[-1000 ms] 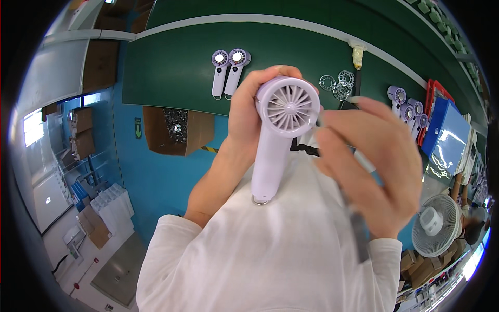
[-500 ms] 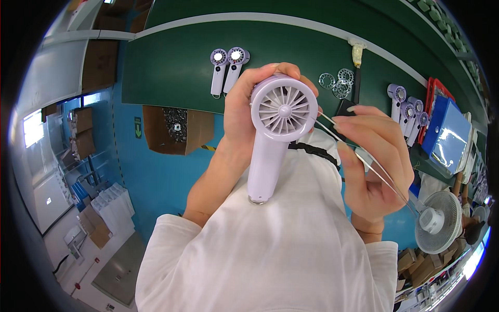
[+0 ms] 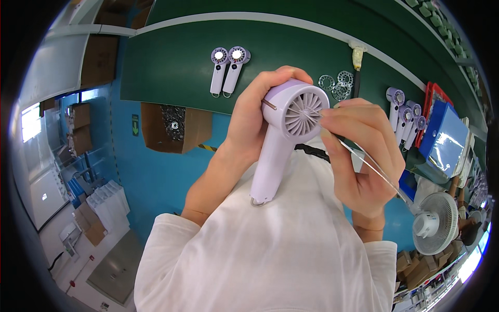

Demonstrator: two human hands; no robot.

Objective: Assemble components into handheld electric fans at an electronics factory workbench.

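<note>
A pale purple handheld fan (image 3: 271, 156) is held up in front of my chest, its round vaned grille tilted toward the right. Wrapped around the back of the fan's head, my left hand (image 3: 250, 112) grips it. My right hand (image 3: 364, 151) is closed on metal tweezers (image 3: 375, 169), with the fingertips right at the grille's right edge. The tweezer tips are hidden by those fingers. A small wire loop (image 3: 258, 202) hangs from the bottom of the fan's handle.
Two similar fans (image 3: 226, 70) lie on the green table (image 3: 171, 67). Clear plastic rings (image 3: 342, 86) sit near a black-handled tool (image 3: 357, 62). More fans (image 3: 403, 114) rest beside a blue folder (image 3: 442, 132). A carton (image 3: 195, 130) stands below the table's edge; a white desk fan (image 3: 436, 223) is at right.
The handheld fan has turned and shifted slightly right, showing its side. My right hand has moved left and in, bringing the tweezers up to the grille.
</note>
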